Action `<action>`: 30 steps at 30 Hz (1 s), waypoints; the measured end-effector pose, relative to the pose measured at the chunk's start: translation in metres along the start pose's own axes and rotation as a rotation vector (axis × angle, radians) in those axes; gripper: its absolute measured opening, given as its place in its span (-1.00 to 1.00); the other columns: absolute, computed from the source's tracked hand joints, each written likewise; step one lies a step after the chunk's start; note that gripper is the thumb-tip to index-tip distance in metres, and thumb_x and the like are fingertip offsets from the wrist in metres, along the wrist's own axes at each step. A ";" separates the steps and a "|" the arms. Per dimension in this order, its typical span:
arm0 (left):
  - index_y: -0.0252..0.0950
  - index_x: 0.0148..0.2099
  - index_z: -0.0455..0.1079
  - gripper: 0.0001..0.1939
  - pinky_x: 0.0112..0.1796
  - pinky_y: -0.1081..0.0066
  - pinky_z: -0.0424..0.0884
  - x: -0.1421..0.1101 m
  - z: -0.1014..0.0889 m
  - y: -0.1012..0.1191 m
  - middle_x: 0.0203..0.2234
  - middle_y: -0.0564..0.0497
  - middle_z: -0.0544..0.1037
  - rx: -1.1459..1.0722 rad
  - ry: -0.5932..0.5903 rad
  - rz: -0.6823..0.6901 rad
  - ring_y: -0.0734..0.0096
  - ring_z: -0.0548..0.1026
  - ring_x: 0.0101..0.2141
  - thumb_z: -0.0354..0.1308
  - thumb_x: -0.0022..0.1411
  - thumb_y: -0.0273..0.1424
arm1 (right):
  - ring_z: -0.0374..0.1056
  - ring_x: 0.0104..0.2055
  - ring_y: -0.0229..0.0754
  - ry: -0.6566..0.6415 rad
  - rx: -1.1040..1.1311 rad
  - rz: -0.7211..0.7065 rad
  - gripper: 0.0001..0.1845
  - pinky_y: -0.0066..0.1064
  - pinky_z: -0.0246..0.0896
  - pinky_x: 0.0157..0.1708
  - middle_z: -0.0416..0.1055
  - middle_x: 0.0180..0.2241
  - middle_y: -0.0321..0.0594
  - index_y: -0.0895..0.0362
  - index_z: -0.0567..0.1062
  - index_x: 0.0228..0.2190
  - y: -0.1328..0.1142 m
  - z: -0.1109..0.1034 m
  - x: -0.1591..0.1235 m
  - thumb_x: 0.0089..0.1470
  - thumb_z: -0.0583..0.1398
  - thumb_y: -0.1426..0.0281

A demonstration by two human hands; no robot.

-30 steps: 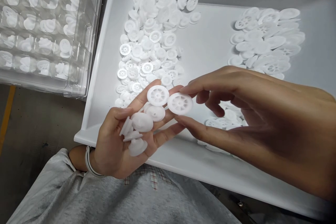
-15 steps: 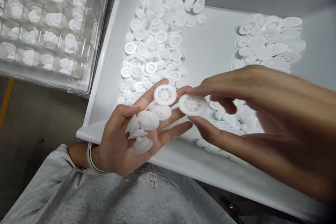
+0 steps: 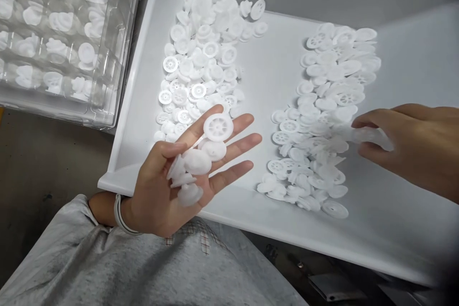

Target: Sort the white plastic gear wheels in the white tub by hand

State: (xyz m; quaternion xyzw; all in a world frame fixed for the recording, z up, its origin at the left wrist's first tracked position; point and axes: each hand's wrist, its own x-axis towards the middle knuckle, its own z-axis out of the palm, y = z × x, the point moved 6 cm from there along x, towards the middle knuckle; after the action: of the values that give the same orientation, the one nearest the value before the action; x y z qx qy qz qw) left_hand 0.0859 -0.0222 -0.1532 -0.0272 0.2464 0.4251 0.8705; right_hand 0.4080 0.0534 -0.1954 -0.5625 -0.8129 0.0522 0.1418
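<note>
My left hand (image 3: 172, 186) is palm up, its fingers spread, and several small white plastic wheels (image 3: 198, 161) rest on the palm. One spoked wheel (image 3: 218, 127) lies face up across the fingers. Over at the right edge of the right-hand pile, my right hand (image 3: 419, 146) is closed, thumb and fingers pinching a white plastic wheel (image 3: 371, 136). That wheel is blurred by motion. Loose wheels (image 3: 315, 124) of the right-hand pile lie beside its fingertips, and smaller-looking ones (image 3: 201, 57) form another pile behind my left hand.
Both piles lie in a white tray (image 3: 265, 86) with raised walls. A clear compartmented plastic tray (image 3: 103, 71), its pockets filled with white parts, stands to the upper left. Below the white tray's front edge, dark objects (image 3: 333, 287) show on the right.
My right hand has moved right, away from my left hand to the far side of the right-hand pile, still with a wheel. My left hand keeps its wheels; the view has shifted slightly.
</note>
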 end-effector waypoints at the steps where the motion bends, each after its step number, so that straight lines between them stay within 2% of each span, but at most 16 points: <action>1: -0.09 0.53 -0.28 -0.28 0.33 0.19 0.19 0.000 0.000 0.000 0.37 0.03 0.27 0.003 0.002 0.002 0.23 0.25 0.35 -0.17 0.41 -0.33 | 0.18 -0.60 -0.27 -0.048 -0.041 -0.020 -0.10 -0.19 -0.11 -0.60 0.32 -0.55 -0.15 -0.02 0.48 -0.56 -0.009 0.001 -0.001 -0.02 -0.21 -0.47; 3: -0.07 0.53 -0.29 -0.26 0.35 0.14 0.15 0.000 -0.001 -0.001 0.38 0.04 0.27 0.006 0.013 0.003 0.20 0.22 0.37 -0.16 0.39 -0.33 | 0.39 -0.37 -0.08 -0.118 -0.072 -0.063 -0.11 -0.14 0.03 -0.51 0.39 -0.40 -0.05 0.00 0.51 -0.44 -0.041 -0.005 0.002 0.09 -0.26 -0.39; 5: -0.06 0.53 -0.32 -0.24 0.36 0.12 0.12 0.001 0.000 -0.002 0.38 0.05 0.25 0.006 0.010 -0.002 0.20 0.19 0.38 -0.15 0.38 -0.33 | 0.43 -0.11 0.07 -0.147 -0.003 -0.110 -0.35 -0.07 0.27 -0.29 0.45 -0.12 0.04 0.02 0.51 -0.15 -0.090 -0.017 0.008 0.26 -0.13 -0.16; 6: -0.06 0.53 -0.31 -0.24 0.36 0.11 0.12 0.001 0.000 -0.003 0.39 0.04 0.25 0.003 0.006 -0.004 0.20 0.19 0.38 -0.13 0.38 -0.33 | 0.42 -0.08 0.05 -0.141 0.077 -0.159 -0.50 -0.07 0.32 -0.21 0.44 -0.06 0.04 0.02 0.47 -0.03 -0.119 -0.025 0.011 0.32 -0.05 -0.02; 7: -0.07 0.53 -0.29 -0.24 0.36 0.11 0.12 0.001 0.001 -0.003 0.39 0.04 0.25 0.001 0.001 -0.002 0.19 0.19 0.38 -0.12 0.38 -0.33 | 0.43 -0.14 -0.01 -0.087 0.138 -0.247 -0.61 -0.11 0.33 -0.22 0.45 -0.09 -0.01 0.00 0.44 0.02 -0.148 -0.035 0.014 0.35 0.00 0.11; 9: -0.10 0.52 -0.18 -0.26 0.36 0.10 0.12 0.001 0.002 -0.003 0.38 0.02 0.27 0.006 0.011 0.004 0.18 0.21 0.38 -0.09 0.36 -0.32 | 0.42 -0.25 -0.12 -0.019 0.159 -0.354 -0.68 -0.21 0.32 -0.28 0.47 -0.15 -0.14 -0.07 0.42 0.08 -0.195 -0.047 0.020 0.31 0.15 0.23; 12: -0.17 0.49 -0.01 -0.29 0.39 0.04 0.06 0.000 0.001 -0.004 0.34 -0.01 0.33 0.034 0.073 -0.003 0.16 0.22 0.37 -0.07 0.32 -0.31 | 0.36 -0.41 -0.23 0.004 0.161 -0.514 -0.70 -0.35 0.20 -0.52 0.48 -0.23 -0.16 0.11 0.43 0.05 -0.235 -0.046 0.030 0.29 0.19 0.39; 14: -0.19 0.49 -0.01 -0.29 0.40 -0.01 0.02 0.000 0.000 -0.004 0.32 -0.01 0.36 0.029 0.082 -0.005 0.12 0.20 0.38 -0.07 0.31 -0.30 | 0.35 -0.44 -0.19 -0.006 0.147 -0.597 -0.75 -0.34 0.15 -0.59 0.46 -0.32 -0.12 0.26 0.42 0.00 -0.244 -0.041 0.037 0.30 0.15 0.47; 17: -0.20 0.50 -0.05 -0.26 0.40 -0.01 -0.01 0.001 0.001 -0.004 0.33 0.00 0.34 -0.001 0.034 -0.007 0.10 0.14 0.40 -0.07 0.31 -0.27 | 0.41 -0.33 -0.14 -0.041 0.159 -0.616 -0.81 -0.34 0.23 -0.55 0.46 -0.28 -0.07 0.30 0.42 -0.07 -0.243 -0.037 0.042 0.28 0.16 0.52; 20: -0.22 0.50 -0.07 -0.27 0.40 0.02 -0.01 0.002 -0.001 -0.004 0.38 -0.05 0.26 -0.005 0.030 -0.010 0.16 0.14 0.41 -0.07 0.33 -0.27 | 0.45 -0.22 -0.17 -0.094 0.197 -0.541 -0.79 -0.36 0.35 -0.44 0.47 -0.18 -0.09 0.24 0.43 -0.06 -0.236 -0.038 0.040 0.25 0.20 0.55; 24: -0.24 0.51 -0.14 -0.25 0.39 0.03 0.03 0.002 -0.002 -0.003 0.39 -0.08 0.22 -0.005 0.025 -0.004 0.20 0.16 0.40 -0.09 0.33 -0.28 | 0.48 -0.07 -0.25 -0.100 0.286 -0.391 -0.69 -0.46 0.45 -0.14 0.49 -0.13 -0.15 0.18 0.43 -0.06 -0.226 -0.038 0.039 0.17 0.29 0.60; 27: -0.29 0.52 -0.22 -0.22 0.39 0.10 0.06 0.002 0.000 -0.003 0.40 -0.11 0.19 0.015 0.004 0.001 0.26 0.18 0.39 -0.09 0.34 -0.30 | 0.48 -0.09 -0.28 -0.053 0.375 -0.380 -0.71 -0.53 0.46 -0.10 0.49 -0.19 -0.16 0.19 0.43 -0.10 -0.224 -0.036 0.041 0.16 0.31 0.58; 30: -0.31 0.53 -0.28 -0.20 0.40 0.17 0.05 0.002 0.000 -0.004 0.40 -0.11 0.19 0.040 -0.008 -0.007 0.31 0.19 0.39 -0.09 0.35 -0.30 | 0.50 -0.10 -0.24 -0.057 0.395 -0.375 -0.75 -0.48 0.46 -0.07 0.50 -0.18 -0.14 0.17 0.43 -0.10 -0.221 -0.034 0.042 0.18 0.30 0.53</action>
State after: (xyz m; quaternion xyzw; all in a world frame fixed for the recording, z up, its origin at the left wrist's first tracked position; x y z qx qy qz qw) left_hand 0.0899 -0.0230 -0.1546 -0.0090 0.2512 0.4171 0.8734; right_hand 0.2054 0.0105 -0.1017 -0.3621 -0.8804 0.1984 0.2332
